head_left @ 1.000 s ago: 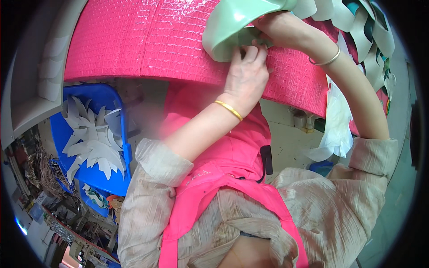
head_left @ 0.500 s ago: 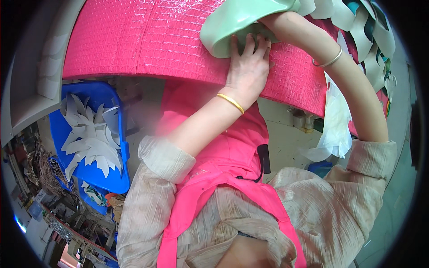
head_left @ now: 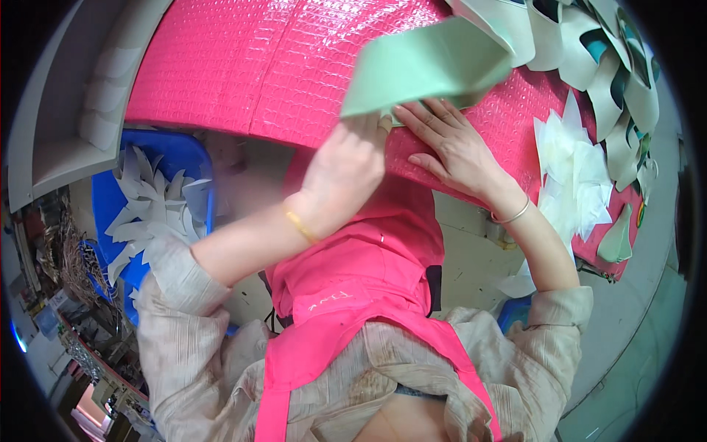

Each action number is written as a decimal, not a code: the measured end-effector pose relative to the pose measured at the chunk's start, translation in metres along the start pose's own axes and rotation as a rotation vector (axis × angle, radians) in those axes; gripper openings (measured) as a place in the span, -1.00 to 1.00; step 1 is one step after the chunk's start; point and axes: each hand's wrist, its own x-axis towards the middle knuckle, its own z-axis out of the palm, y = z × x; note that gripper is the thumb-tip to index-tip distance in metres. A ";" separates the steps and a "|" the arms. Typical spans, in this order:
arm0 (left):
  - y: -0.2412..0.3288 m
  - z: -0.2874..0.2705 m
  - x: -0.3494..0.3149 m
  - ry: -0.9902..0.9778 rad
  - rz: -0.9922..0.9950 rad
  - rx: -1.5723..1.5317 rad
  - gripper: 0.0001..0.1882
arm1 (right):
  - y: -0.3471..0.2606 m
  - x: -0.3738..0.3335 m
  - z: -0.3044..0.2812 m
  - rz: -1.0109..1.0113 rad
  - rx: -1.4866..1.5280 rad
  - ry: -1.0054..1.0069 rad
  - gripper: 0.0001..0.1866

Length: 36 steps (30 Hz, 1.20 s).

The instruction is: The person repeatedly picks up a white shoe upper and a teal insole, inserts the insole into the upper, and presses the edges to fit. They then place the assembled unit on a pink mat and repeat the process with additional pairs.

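Our right hand [head_left: 458, 147] has come out of the green piece [head_left: 420, 72] at upper centre and lies, fingers apart, by its lower edge. Our left hand [head_left: 346, 166] blurs there; we cannot tell its grip. Loosely held, the piece could slip across the shiny table [head_left: 206, 62].

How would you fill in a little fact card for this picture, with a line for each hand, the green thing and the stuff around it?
Left hand: blurred, at the green piece's lower edge; grip unclear
Right hand: fingers spread, fingertips by the same edge
Green piece: pale, curved, over the pink surface
Left side: blue bin holding white cut pieces
Right side: white sheets, pale curved pieces
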 end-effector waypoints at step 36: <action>0.051 0.012 0.034 0.100 0.065 -0.609 -0.54 | -0.055 0.012 -0.094 0.008 -0.567 -0.808 -0.80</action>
